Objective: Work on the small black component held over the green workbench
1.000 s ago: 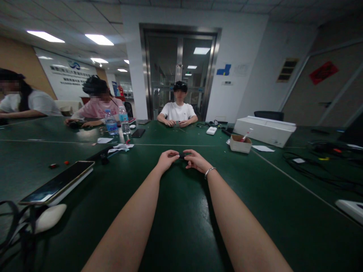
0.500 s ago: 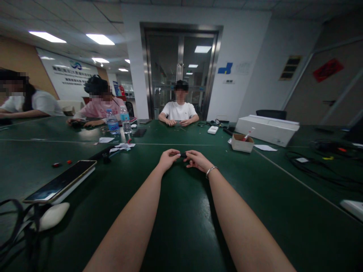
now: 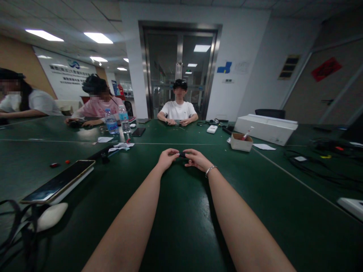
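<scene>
Between my two hands, low over the green table [image 3: 181,204], is a small dark object [image 3: 182,155]. My left hand [image 3: 168,158] pinches its left end with thumb and forefinger. The right end is between the thumb and forefinger of my right hand [image 3: 197,159], whose other fingers curl loosely below. A silver bracelet circles my right wrist. The fingertips cover both ends of the object, and it is too small to identify.
On the left lie a phone [image 3: 61,180] on a white box, a white mouse [image 3: 52,216] and black straps. Bottles [image 3: 111,122], papers, a small carton [image 3: 241,142], a white box [image 3: 265,128] and cables stand farther off. Three people sit across.
The view has shifted very slightly. A little more of the dark object shows between my fingers, and both hands keep nearly the same place.
</scene>
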`<state>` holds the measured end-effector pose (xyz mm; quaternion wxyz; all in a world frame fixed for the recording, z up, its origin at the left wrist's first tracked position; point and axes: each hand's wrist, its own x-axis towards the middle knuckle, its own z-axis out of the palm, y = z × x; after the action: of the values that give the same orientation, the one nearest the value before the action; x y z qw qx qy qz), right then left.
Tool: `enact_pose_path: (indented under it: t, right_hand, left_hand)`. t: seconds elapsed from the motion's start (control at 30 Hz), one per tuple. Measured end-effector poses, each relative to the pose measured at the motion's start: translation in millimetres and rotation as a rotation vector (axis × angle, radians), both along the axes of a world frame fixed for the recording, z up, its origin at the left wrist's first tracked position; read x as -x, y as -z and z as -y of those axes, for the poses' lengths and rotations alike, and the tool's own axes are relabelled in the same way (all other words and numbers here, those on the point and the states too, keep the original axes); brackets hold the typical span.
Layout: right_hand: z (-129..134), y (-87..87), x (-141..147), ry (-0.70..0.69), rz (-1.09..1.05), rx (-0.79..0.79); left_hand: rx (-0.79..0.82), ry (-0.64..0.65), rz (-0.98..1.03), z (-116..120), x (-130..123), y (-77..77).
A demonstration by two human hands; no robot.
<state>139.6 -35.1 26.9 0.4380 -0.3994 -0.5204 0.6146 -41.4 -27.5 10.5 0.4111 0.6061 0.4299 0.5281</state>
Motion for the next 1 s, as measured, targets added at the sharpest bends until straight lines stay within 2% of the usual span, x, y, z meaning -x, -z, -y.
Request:
enact_pose_path:
  t: [0.3, 0.47, 0.6, 0.83, 1.0]
  right_hand:
    - [-0.8, 0.4, 0.1, 0.003, -0.004, 0.016]
    - [-2.2, 2.0, 0.3, 0.007, -0.022, 0.018]
    - [-3.8, 3.7, -0.2, 0.004, -0.029, 0.016]
    - [-4.8, 4.4, -0.6, 0.005, -0.025, 0.020]
    - [-4.3, 3.9, -0.4, 0.009, -0.019, 0.015]
  left_hand:
    - [0.025, -0.039, -0.070, -8.4, -4.1, 9.9]
    - [0.057, -0.051, -0.097, -6.5, -6.0, 7.9]
    - [0.025, -0.093, -0.115, -5.4, -4.7, 7.2]
    - [-0.014, -0.024, -0.074, -11.5, -1.3, 12.5]
    - [-0.011, -0.023, -0.057, -11.5, -2.6, 11.7]
